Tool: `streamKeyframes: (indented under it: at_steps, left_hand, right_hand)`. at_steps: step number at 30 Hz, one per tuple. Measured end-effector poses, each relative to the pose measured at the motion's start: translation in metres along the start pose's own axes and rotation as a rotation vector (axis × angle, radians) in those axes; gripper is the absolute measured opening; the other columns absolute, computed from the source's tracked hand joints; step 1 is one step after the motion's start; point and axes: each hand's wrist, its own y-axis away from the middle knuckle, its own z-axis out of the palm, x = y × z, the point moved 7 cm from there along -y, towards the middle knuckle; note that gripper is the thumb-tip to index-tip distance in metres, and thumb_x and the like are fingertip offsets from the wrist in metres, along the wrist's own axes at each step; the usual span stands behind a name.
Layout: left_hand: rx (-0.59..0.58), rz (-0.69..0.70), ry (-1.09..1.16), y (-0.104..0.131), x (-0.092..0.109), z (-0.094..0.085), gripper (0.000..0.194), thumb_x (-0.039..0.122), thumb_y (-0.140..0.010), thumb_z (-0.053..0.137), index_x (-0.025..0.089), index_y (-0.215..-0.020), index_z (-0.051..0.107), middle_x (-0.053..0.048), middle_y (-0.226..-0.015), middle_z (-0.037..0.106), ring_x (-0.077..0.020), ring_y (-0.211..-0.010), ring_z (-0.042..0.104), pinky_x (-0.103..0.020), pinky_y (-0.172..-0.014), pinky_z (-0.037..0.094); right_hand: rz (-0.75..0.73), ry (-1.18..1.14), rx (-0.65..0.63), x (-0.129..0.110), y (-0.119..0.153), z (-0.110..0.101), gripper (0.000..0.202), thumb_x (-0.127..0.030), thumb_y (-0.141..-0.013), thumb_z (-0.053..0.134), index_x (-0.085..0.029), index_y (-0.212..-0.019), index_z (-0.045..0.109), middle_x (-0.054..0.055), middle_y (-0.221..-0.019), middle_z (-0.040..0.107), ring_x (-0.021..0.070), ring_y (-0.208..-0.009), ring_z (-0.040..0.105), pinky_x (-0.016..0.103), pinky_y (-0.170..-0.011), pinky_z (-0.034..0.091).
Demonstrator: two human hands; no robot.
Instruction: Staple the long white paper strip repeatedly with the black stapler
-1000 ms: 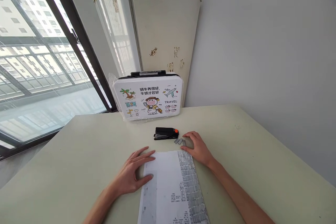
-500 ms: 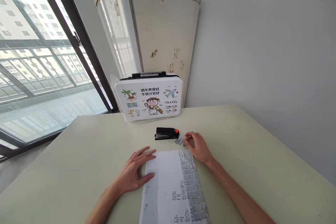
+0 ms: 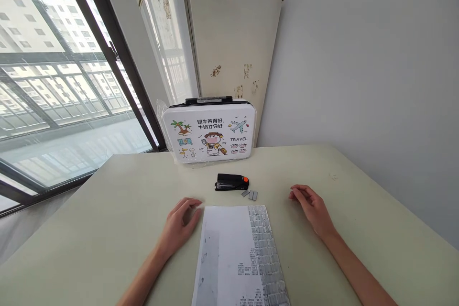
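Note:
A stack of printed paper (image 3: 227, 248) lies on the table, its right edge covered with rows of metal staples (image 3: 267, 256). My left hand (image 3: 181, 224) rests beside the paper's upper left corner, fingers curved and thumb apart, holding nothing. To the right of the paper, my right hand (image 3: 311, 208) is on or just over the table; its fingers are curled together against the thumb, with nothing visible in them. A black stapler (image 3: 231, 182) with an orange patch lies beyond the paper. Small strips of staples (image 3: 253, 195) sit by its right end.
A white cartoon-printed case (image 3: 211, 134) with a black handle and clear wrap stands at the table's (image 3: 107, 210) back. Behind it rises an old refrigerator (image 3: 233, 33). A dark-framed glass window (image 3: 71, 71) is at the left, a plain wall (image 3: 358, 67) at the right.
My right hand has left the staple strips and moved right, away from the paper. My left hand has slid off the paper to its left side. The view has shifted slightly.

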Motion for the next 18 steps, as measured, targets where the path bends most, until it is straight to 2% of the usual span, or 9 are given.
streamKeyframes:
  at_steps: [2, 4, 9, 13, 18]
  left_hand:
    - [-0.004, -0.036, 0.011, -0.0002, -0.0018, 0.0002, 0.033, 0.049, -0.105, 0.047, 0.024, -0.106, 0.070, -0.005, -0.101, 0.074, -0.0211, -0.085, 0.068, -0.030, -0.067, 0.054]
    - [-0.032, -0.027, 0.011, -0.0007, -0.0008, 0.0019, 0.035, 0.048, -0.105, 0.046, 0.024, -0.103, 0.071, -0.004, -0.094, 0.074, -0.0210, -0.081, 0.067, -0.031, -0.069, 0.053]
    - [-0.064, -0.014, 0.009, -0.0029, -0.0009, 0.0037, 0.034, 0.048, -0.105, 0.047, 0.026, -0.104, 0.072, -0.005, -0.098, 0.075, -0.0233, -0.089, 0.067, -0.035, -0.080, 0.053]
    - [-0.071, -0.038, 0.002, -0.0040, -0.0017, 0.0030, 0.035, 0.050, -0.104, 0.047, 0.026, -0.104, 0.073, -0.005, -0.102, 0.076, -0.0240, -0.090, 0.068, -0.035, -0.077, 0.053]
    - [-0.060, -0.046, 0.005, -0.0046, -0.0028, 0.0026, 0.037, 0.054, -0.103, 0.048, 0.026, -0.104, 0.073, -0.005, -0.099, 0.076, -0.0232, -0.088, 0.068, -0.033, -0.075, 0.054]
  right_hand:
    - [0.011, -0.011, -0.012, 0.0010, 0.0005, 0.0039, 0.046, -0.067, -0.092, 0.062, -0.023, -0.102, 0.069, 0.007, -0.087, 0.074, 0.0237, -0.085, 0.069, 0.038, -0.083, 0.058]
    - [0.016, -0.015, -0.025, 0.0002, 0.0009, 0.0076, 0.045, -0.067, -0.091, 0.063, -0.023, -0.101, 0.069, 0.007, -0.085, 0.073, 0.0238, -0.084, 0.069, 0.038, -0.082, 0.058]
    - [0.011, -0.008, -0.029, -0.0060, 0.0013, 0.0077, 0.046, -0.068, -0.095, 0.055, -0.025, -0.091, 0.068, 0.007, -0.086, 0.071, 0.0237, -0.082, 0.066, 0.035, -0.076, 0.056]
    - [0.008, 0.014, -0.015, -0.0077, 0.0013, 0.0045, 0.047, -0.068, -0.096, 0.055, -0.025, -0.076, 0.060, 0.004, -0.076, 0.064, 0.0211, -0.073, 0.060, 0.032, -0.067, 0.051]
    - [0.014, 0.031, -0.007, -0.0049, 0.0018, 0.0044, 0.049, -0.066, -0.094, 0.057, -0.026, -0.067, 0.050, 0.000, -0.067, 0.056, 0.0172, -0.061, 0.049, 0.029, -0.057, 0.041]
